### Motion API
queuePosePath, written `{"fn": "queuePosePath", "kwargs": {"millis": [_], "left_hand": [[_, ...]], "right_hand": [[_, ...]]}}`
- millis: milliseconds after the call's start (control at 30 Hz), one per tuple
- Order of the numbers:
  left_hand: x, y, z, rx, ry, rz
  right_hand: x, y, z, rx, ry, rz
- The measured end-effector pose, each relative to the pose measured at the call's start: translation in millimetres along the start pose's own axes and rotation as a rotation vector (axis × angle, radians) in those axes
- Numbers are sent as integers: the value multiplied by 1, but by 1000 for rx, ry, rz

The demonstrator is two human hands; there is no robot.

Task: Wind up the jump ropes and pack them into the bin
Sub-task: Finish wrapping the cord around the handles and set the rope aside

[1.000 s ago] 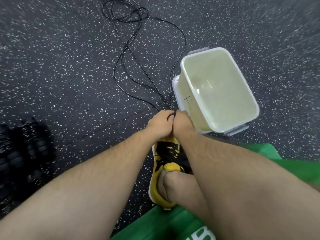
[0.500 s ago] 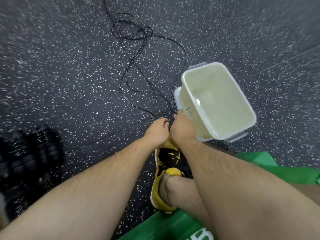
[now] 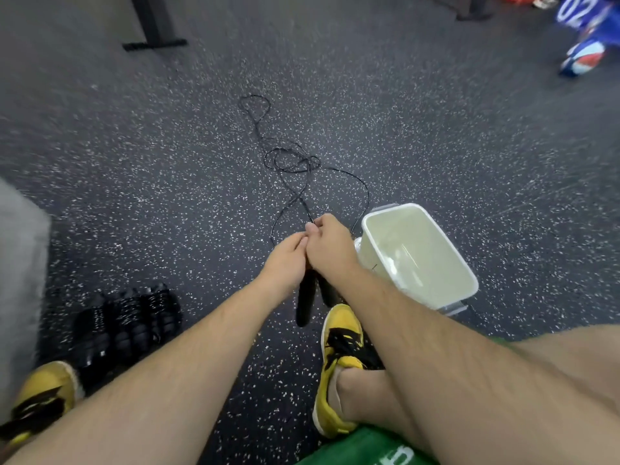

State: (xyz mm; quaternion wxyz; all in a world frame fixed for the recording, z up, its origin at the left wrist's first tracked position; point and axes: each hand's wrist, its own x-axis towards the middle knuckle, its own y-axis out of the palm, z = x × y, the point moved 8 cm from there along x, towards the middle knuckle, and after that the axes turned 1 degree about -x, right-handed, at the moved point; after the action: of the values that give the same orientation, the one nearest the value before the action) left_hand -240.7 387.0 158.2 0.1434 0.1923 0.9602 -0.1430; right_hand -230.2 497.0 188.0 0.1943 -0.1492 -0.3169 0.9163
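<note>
A thin black jump rope [image 3: 288,162] lies in loose loops on the speckled floor ahead of me. Its two black handles [image 3: 306,303] hang side by side below my hands. My left hand [image 3: 285,263] and my right hand [image 3: 330,246] touch each other, both closed around the tops of the handles where the cord comes out. The white plastic bin [image 3: 379,213] stands just to the right of my right hand, tilted, with nothing visible inside it.
A pile of black coiled ropes or gear [image 3: 124,327] lies at the lower left. My yellow shoes [image 3: 339,360] rest on the floor below the hands. A black equipment leg [image 3: 154,28] stands far ahead; blue gear [image 3: 583,55] lies at the top right.
Both hands rose from the floor with the handles, which now hang in view. The cord was pulled nearer. The camera tilted up, showing more floor.
</note>
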Motion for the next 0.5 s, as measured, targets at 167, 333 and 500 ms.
{"fn": "queuePosePath", "kwargs": {"millis": [167, 333, 500], "left_hand": [[-40, -74, -53, 151, 100, -60], [-82, -161, -118, 295, 250, -238], [-129, -225, -174, 602, 537, -353]], "right_hand": [[-28, -1, 73, 100, -6, 52], [-61, -5, 171, 9, -239, 168], [-91, -8, 264, -37, -427, 273]]}}
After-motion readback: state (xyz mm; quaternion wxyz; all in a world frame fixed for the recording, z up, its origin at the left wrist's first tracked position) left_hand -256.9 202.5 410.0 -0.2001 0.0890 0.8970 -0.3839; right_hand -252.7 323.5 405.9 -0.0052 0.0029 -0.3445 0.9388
